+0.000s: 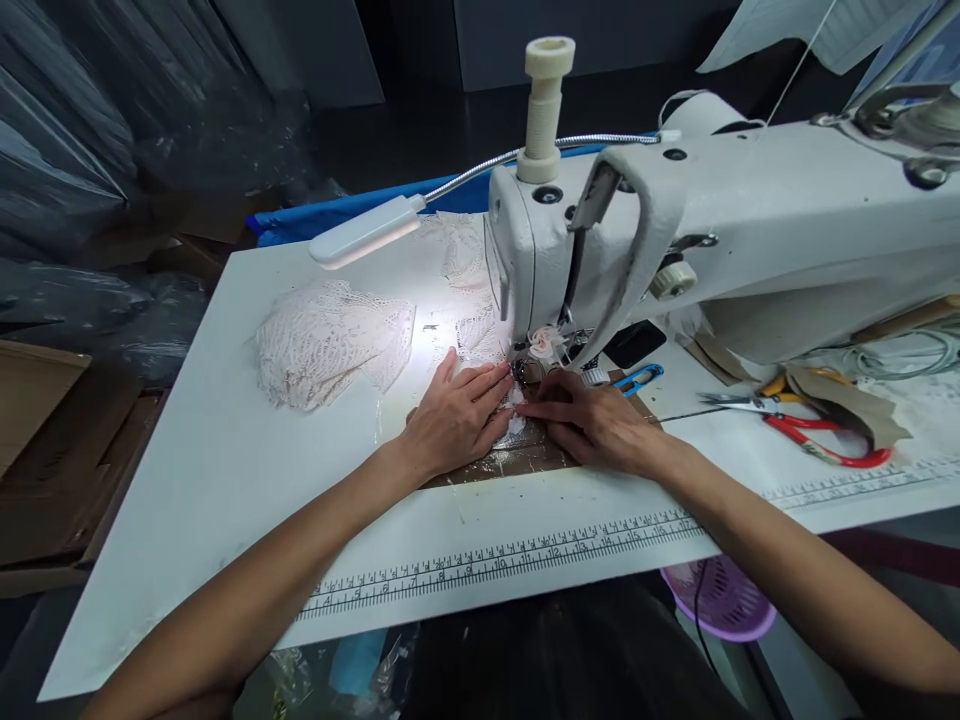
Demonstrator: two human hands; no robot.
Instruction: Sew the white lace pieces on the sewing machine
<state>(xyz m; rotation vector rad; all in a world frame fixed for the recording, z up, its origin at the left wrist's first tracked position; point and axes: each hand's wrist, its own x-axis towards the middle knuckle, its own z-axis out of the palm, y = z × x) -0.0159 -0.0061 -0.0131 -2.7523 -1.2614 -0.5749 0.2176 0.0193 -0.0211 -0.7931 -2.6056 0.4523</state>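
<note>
My left hand (pixel 461 415) lies flat with its fingers stretched toward the needle area of a white sewing machine (pixel 697 215). Its fingertips press on a small piece of white lace (pixel 517 412), mostly covered by my hands. From the other side, my right hand (pixel 600 422) pinches the edge of that lace, its fingers bent close to the presser foot. A brown, tape-covered patch (pixel 517 465) of the work surface shows beneath both hands. More lace (pixel 480 335) extends behind my left fingers. A pale ruffled bit of fabric (pixel 546 343) hangs by the needle bar.
A lace pile (pixel 322 345) lies left, under a lamp (pixel 367 232). Blue thread snips (pixel 637 379), a dark phone-like object (pixel 634 344) and red-handled scissors (pixel 825 440) lie right. A printed ruler (pixel 502 563) runs along the table's front edge. A purple basket (pixel 724 600) is below.
</note>
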